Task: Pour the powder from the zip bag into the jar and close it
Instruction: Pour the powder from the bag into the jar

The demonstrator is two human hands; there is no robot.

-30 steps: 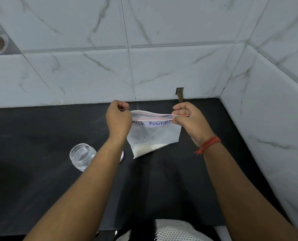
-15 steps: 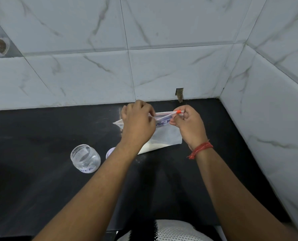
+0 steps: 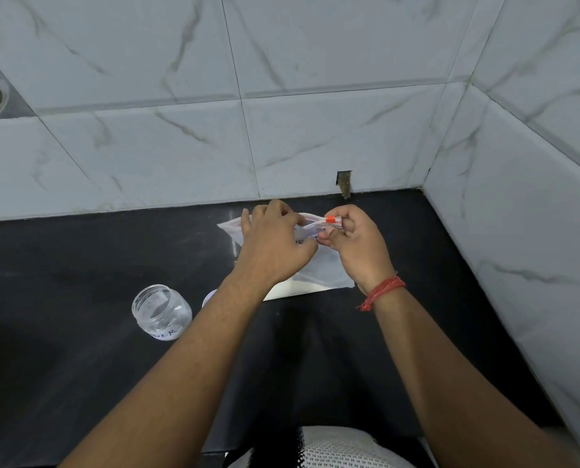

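A clear zip bag (image 3: pixel 325 271) with white powder along its lower edge rests on the black counter (image 3: pixel 79 265) near the back wall. My left hand (image 3: pixel 275 244) lies over the bag's top and pinches its upper edge. My right hand (image 3: pixel 356 241) grips the right end of the zip strip beside the orange slider (image 3: pixel 330 219). An open, empty clear jar (image 3: pixel 160 310) with a handwritten label stands to the left of my left forearm. Its lid (image 3: pixel 209 297) peeks out just behind that forearm, mostly hidden.
White marble-look tiled walls close off the back and the right side of the counter. A small notch in the tile (image 3: pixel 344 184) sits just behind the bag. A red thread band (image 3: pixel 381 292) circles my right wrist.
The bag has come down from mid-air onto the counter. My left hand slid right along the bag's top edge until it almost meets my right hand.
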